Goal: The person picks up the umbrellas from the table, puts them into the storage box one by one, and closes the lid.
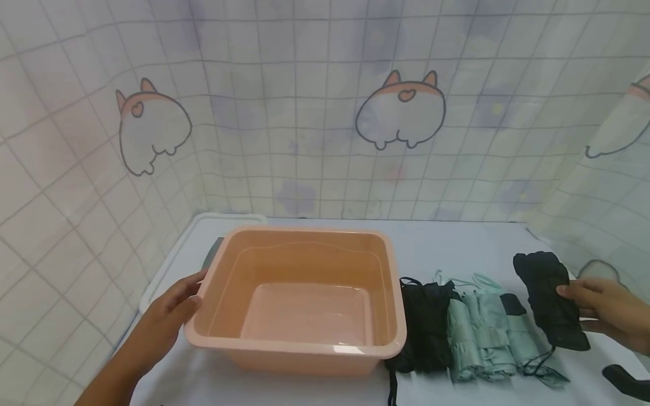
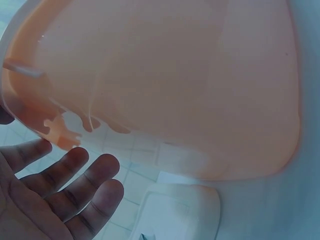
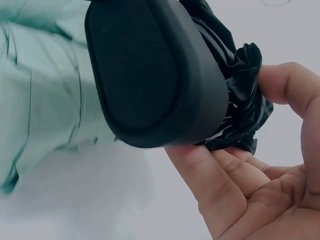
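Note:
My left hand (image 1: 170, 313) is at the left rim of a peach plastic basin (image 1: 304, 360). Its thumb lies by the rim, and in the left wrist view its fingers (image 2: 95, 175) are fairly straight below the edge. Nothing lies inside the basin. On the right, my right hand (image 1: 606, 307) holds a black folded umbrella (image 1: 545, 299) between thumb and fingers, raised over the table with its cord hanging. The right wrist view shows its flat plastic handle (image 3: 145, 75) and bunched fabric (image 3: 245, 95).
Beside the basin lies another black folded bundle (image 1: 426, 327). Several pale green rolled bundles (image 1: 490, 338) with cords sit to its right, one with a black patch. A black curved piece (image 1: 629, 383) shows at lower right. Patterned curtains (image 1: 315, 113) enclose the white table (image 1: 437, 242).

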{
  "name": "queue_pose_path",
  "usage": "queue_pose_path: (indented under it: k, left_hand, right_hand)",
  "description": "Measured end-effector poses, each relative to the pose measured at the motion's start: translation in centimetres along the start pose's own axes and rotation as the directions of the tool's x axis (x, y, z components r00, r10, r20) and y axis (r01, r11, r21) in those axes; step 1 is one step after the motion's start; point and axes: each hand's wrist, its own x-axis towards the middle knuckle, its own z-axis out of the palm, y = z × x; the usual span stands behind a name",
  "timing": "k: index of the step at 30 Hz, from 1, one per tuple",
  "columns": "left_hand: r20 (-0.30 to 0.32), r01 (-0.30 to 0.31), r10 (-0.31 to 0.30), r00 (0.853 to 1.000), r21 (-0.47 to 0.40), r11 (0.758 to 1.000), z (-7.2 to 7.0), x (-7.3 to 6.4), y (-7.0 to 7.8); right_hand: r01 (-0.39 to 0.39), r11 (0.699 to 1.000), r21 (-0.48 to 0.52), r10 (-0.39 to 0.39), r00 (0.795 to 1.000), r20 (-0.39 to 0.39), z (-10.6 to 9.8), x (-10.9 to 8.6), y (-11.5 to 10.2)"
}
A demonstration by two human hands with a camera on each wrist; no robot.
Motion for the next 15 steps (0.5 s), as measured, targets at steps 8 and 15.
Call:
queue_pose_path:
  k: [8, 15]
  left_hand:
    - [0.005, 0.003, -0.002, 1.000, -0.011, 1.000, -0.1, -0.2, 0.0]
    - [0.007, 0.022, -0.021, 1.000, -0.020, 1.000, 0.0, -0.1, 0.2]
  right_hand:
    - [0.029, 1.000, 0.004, -0.029, 1.000, 0.005, 0.8, -0.3, -1.5]
    - [0.026, 0.999, 0.020, -0.026, 1.000, 0.006, 1.5, -0.8, -2.9]
